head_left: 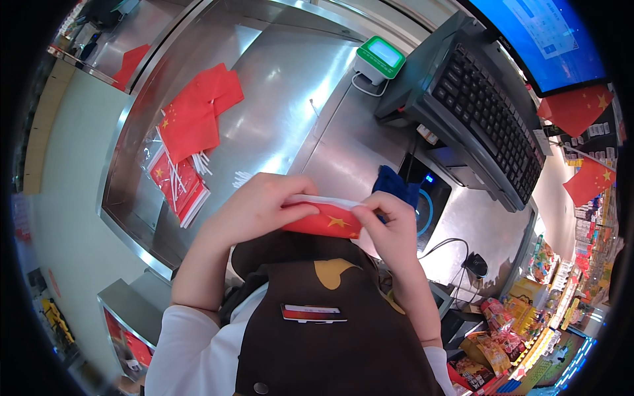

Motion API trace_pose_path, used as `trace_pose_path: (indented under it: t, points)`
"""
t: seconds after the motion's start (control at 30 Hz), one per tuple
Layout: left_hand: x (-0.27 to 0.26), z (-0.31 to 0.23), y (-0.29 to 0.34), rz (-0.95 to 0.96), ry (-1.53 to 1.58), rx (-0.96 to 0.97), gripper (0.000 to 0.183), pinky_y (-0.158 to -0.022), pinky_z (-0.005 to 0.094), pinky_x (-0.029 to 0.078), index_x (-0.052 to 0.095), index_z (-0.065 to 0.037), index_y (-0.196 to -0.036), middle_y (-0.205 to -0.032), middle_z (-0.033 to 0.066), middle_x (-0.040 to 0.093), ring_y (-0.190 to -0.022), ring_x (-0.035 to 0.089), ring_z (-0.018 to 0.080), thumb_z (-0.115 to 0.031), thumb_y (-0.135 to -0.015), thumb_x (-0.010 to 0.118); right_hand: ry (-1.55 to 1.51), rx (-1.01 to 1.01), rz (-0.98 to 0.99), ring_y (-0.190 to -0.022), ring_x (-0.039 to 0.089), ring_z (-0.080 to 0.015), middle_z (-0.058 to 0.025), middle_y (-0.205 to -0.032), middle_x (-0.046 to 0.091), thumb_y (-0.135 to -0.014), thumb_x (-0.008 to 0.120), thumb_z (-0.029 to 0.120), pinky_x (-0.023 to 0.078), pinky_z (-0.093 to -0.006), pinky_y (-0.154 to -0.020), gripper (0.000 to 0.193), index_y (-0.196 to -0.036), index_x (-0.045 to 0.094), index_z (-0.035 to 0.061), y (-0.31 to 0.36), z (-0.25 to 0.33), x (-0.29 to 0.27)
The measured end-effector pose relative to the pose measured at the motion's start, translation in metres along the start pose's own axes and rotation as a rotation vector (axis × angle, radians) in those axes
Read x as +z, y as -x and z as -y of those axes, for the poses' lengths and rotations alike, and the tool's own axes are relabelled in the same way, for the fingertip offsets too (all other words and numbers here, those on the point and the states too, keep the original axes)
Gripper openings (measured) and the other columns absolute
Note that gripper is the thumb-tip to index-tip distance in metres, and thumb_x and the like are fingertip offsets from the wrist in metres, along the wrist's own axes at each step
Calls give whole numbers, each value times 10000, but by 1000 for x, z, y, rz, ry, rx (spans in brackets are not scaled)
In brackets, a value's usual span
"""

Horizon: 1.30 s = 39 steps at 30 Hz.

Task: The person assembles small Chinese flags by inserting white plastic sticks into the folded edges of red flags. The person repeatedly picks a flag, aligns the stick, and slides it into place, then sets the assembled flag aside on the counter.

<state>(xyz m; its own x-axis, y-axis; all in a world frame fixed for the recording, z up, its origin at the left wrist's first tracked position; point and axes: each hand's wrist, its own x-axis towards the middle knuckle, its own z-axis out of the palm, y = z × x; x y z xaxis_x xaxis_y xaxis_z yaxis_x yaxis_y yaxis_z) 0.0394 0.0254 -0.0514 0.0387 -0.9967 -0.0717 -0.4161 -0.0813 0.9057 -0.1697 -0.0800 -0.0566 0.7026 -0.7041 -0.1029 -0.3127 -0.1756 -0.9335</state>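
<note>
A small red flag (317, 222) with yellow stars is stretched sideways between my hands, close in front of my dark apron. Along its upper edge runs a white strip; whether this is the hem or a stick I cannot tell. My left hand (264, 206) pinches the left end between thumb and fingers. At the other end, my right hand (391, 221) grips the edge with thumb and bent fingers. Loose red flags (198, 119) lie on the metal counter to the left, partly over a packed stack of flags (178, 188) with white sticks. More white sticks (242, 179) lie just beyond my left hand.
A raised metal rim (119, 158) borders the counter. Ahead right stand a green-framed small display (381, 58), a black keyboard (489, 112) and a monitor (541, 39). Dark blue cloth (396, 187) lies beside my right hand. A cabled black device (474, 265) and snack packets (495, 343) are farther right.
</note>
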Motion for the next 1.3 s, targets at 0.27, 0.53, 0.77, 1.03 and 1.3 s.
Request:
trace_pose_path:
  t: [0.27, 0.53, 0.77, 1.03, 1.3]
  points:
    - [-9, 2, 1, 55, 84, 3, 135, -617, 281, 466, 651, -4, -924, -810, 104, 661, -666, 617, 181, -107, -838, 666, -104, -13, -126, -647, 567, -141, -71, -739, 617, -826, 674, 68, 440, -240, -602, 75, -830, 658, -6, 1, -4, 0]
    - [2, 32, -13, 91, 408, -59, 150, -717, 263, 485, 677, -3, -958, -863, 71, 687, -794, 626, 125, -92, -851, 621, 284, -197, -140, -751, 631, -159, -91, -879, 667, -834, 645, 15, 479, -227, -659, 93, -916, 685, -3, -10, -13, 3]
    - [21, 100, -71, 29, 206, -127, 159, -733, 283, 499, 683, 15, -931, -820, 111, 688, -761, 641, 181, -82, -821, 620, 517, -11, -218, -738, 638, -190, -102, -827, 650, -832, 660, 86, 484, -258, -661, 115, -912, 695, 11, -23, -43, -22]
    - [54, 143, -133, -412, -396, 59, 265, -872, 382, 470, 652, -33, -1046, -1098, 137, 623, -1009, 588, 301, -94, -789, 658, 185, 224, -318, -725, 643, -111, -80, -807, 700, -847, 666, 85, 492, -236, -687, 140, -939, 710, -11, -9, -69, -55]
    - [75, 13, -90, -54, -286, 529, 316, -949, 405, 408, 619, -77, -1078, -1091, 116, 609, -1101, 526, 299, -202, -792, 665, -62, 246, -181, -796, 647, -105, -62, -863, 681, -843, 660, 7, 499, -213, -730, 147, -987, 654, -18, 0, -38, -44]
